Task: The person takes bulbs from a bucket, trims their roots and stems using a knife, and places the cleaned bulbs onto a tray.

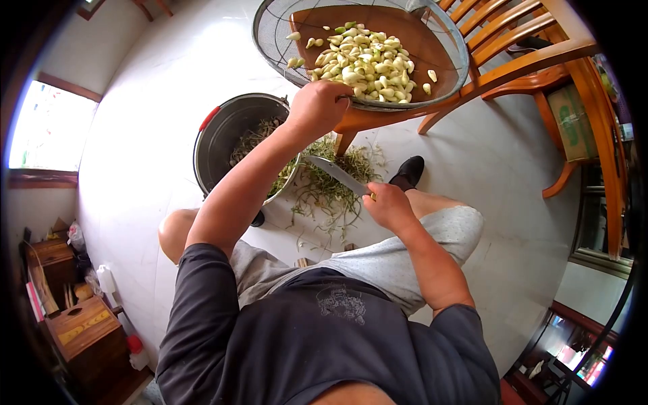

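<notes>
My right hand (pixel 391 206) is closed around the handle of a knife (pixel 339 175), whose wide blade points up and left over the trimmings. My left hand (pixel 320 106) is at the near rim of a round mesh sieve (pixel 275 42). Its fingers are curled together, and what they hold, if anything, is hidden. Inside the sieve is a heap of small pale-green bulbs (pixel 368 62), with a few lying apart from the pile. The sieve rests on the seat of a wooden chair (pixel 439 101).
Below my left forearm stands a dark bucket (pixel 214 145) with a red grip, holding stalky plants (pixel 253 138). Green trimmings (pixel 337 192) lie on the pale tiled floor between my feet. Wooden cabinets (pixel 84 324) stand at left; a cardboard box (pixel 570 121) is at right.
</notes>
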Motion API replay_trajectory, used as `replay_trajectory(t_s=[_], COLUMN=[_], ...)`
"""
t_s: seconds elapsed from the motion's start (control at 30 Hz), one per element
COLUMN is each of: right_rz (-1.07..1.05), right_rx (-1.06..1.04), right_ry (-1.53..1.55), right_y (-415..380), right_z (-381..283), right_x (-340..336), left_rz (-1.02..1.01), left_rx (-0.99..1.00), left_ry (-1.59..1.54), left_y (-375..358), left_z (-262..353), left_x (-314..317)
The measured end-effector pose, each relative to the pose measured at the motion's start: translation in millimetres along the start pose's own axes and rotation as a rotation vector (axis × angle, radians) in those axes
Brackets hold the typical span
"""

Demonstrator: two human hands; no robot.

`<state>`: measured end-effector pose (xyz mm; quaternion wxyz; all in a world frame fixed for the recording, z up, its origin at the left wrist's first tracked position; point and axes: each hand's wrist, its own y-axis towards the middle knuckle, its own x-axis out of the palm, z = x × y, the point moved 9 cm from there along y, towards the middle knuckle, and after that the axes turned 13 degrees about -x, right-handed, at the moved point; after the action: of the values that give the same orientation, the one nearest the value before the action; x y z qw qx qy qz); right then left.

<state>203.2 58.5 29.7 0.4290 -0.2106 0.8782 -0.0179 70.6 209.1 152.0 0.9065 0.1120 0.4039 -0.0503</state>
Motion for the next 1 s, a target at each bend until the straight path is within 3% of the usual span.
replay_trajectory(t_s=[0.2,0.23,0.3,0.33,0.4,0.47,0.5,0.6,0.63,0.7,0.8,0.87,0.9,0.93,1.0], right_rz=[0.009,0.014,0.02,0.026,0.018,0.013,-0.011,-0.012,-0.017,-0.019,-0.006,-0.038,-0.054,-0.084,-0.142], right_rx=[0.094,0.102,0.12,0.135,0.159,0.192,0.225,0.274,0.258,0.228,0.177,0.162,0.155,0.165,0.186], right_ry=[-0.007,-0.024,-0.056,-0.092,-0.161,-0.14,-0.133,-0.1,-0.093,-0.083,-0.06,-0.064,-0.064,-0.078,-0.108], right_y=[-2.6,-2.9,-5.5,-7.3,-9.9,-9.8,-8.4,-5.3,-3.7,0.7,7.7,11.5,13.1,14.0,16.3], right_z=[12.1,16.1,27.5,36.9,56.7,61.4,58.0,55.3,54.0,50.0,39.7,39.6,38.6,38.2,37.3], right_x=[-2.4,-4.4,-8.6,-10.3,-7.8,-9.7,-12.0,-15.3,-14.4,-14.4,-13.2,-6.7,-2.9,0.6,5.4], left_rz=[0.05,-0.036,-0.249,-0.372,-0.61,-0.704,-0.752,-1.021,-1.091,-0.961,-0.526,-0.356,-0.364,-0.36,-0.236], left_rx=[0.153,0.139,0.175,0.092,0.037,0.01,0.0,0.03,-0.062,-0.359,-0.421,-0.617,-0.934,-0.983,-1.343], left_ry=[-0.451,-0.429,-0.343,-0.285,-0.011,0.347,0.529,0.548,0.544,0.446,0.402,0.3,0.12,-0.004,-0.198], left_y=[-56.2,-75.3,-111.0,-125.9,-164.3,-207.3,-223.0,-222.3,-204.9,-156.7,-89.9,-77.5,-87.8,-94.2,-124.7], left_z=[8.1,7.9,4.3,-9.8,-65.4,-112.2,-129.4,-128.2,-124.0,-140.5,-217.7,-298.0,-333.3,-376.7,-469.5], left_x=[-11.6,-2.0,22.6,43.6,109.4,149.2,157.9,153.6,137.7,96.8,43.9,23.2,16.3,26.6,47.3])
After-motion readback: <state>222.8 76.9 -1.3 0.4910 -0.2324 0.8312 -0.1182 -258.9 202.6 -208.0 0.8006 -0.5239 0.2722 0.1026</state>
